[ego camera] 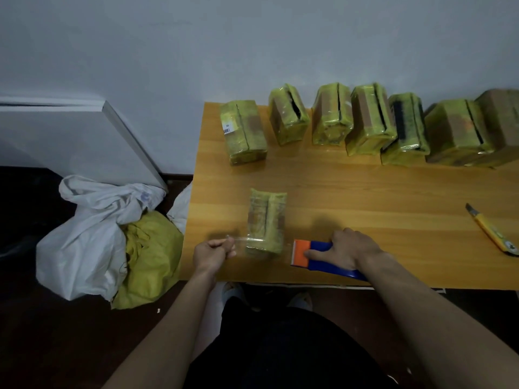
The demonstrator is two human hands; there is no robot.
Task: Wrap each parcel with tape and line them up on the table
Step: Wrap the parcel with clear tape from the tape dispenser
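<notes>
Tabletop (365,192) parcel (266,220) lies lengthwise, pointing toward the wall.

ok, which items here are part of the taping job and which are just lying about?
In use: near parcel; clear tape pinched by left hand; tape dispenser under right hand; wrapped parcels in the back row.
Idle: yellow utility knife; white sack on floor.

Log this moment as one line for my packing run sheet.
stage: taping | left hand: pinches tape end | right hand: grips tape dispenser | parcel: on table, apart from row
</notes>
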